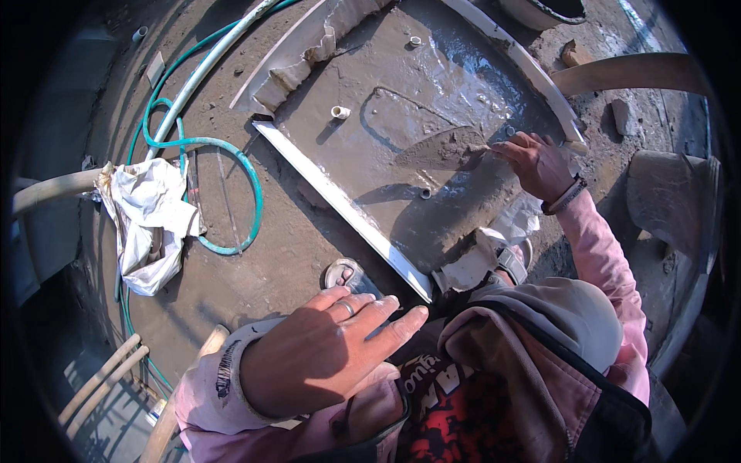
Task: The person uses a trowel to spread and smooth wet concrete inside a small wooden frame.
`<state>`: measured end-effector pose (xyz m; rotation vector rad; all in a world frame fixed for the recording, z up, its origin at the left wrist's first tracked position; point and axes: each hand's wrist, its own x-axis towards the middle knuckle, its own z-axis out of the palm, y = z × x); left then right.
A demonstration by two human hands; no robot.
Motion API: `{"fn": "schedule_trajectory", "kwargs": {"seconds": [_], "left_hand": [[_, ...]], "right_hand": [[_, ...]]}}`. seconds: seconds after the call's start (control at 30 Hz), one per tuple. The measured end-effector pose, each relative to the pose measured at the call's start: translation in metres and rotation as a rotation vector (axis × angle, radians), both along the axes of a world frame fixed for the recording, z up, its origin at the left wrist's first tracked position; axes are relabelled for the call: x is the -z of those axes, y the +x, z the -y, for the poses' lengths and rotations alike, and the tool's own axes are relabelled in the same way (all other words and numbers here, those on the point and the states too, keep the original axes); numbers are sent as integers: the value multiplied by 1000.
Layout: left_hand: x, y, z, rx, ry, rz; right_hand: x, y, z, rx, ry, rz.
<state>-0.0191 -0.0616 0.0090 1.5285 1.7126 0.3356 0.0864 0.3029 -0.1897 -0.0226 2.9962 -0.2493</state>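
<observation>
My right hand [539,168] is closed around the handle of a trowel, whose pointed blade [444,151] is smeared with grey mortar. The blade rests low over a wet slab of cement [340,166], its tip toward the left. My left hand [328,355] hovers near my body with its fingers stretched out, holding nothing. A straight white edge board [347,214] bounds the slab's near left side. Short pipe stubs stick up from the cement, one cream [340,113] and another farther back [415,41].
Curved form boards [289,58] rim the slab's far side. At left lie a green hose [253,181], a pale pole [212,71] and a crumpled white sack [150,224]. Wooden poles [100,378] stand lower left. A bucket [540,11] and broken blocks [625,117] sit at right.
</observation>
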Motion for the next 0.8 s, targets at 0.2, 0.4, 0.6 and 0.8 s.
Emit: {"fn": "schedule_trajectory", "kwargs": {"seconds": [0.2, 0.4, 0.6, 0.8], "left_hand": [[0, 8, 6, -16, 29, -61], [-2, 11, 12, -16, 17, -89], [-3, 13, 19, -35, 42, -90], [-1, 16, 23, -36, 71, -79]], "right_hand": [[55, -44, 42, -105, -244, 52], [52, -80, 108, -203, -232, 251], [63, -98, 73, -487, -183, 155], [60, -115, 59, -645, -14, -32]]}}
